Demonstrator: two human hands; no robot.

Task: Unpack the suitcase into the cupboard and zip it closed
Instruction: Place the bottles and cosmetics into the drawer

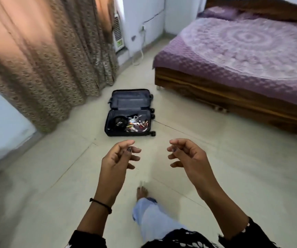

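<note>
Suitcase: I saw the dark suitcase (129, 101) lying open on the tiled floor (45, 176), ahead of both hands and well apart from them, between the curtain (45, 59) and the bed (242, 59).
Contents: small items (138, 124) lay jumbled in the nearer half.
Left hand (119, 156): it hung over the floor, fingers loosely curled and slightly apart, gripping nothing; a black band (100, 204) circled the wrist.
Right hand (187, 154): I read it likewise, loosely curled, holding nothing, apart from the left.
Foot (141, 191): bare, on the floor below the hands.

Bare floor (72, 167) before open suitcase (129, 101), curtain (45, 77) near its left — bed (242, 59) near its right
</note>
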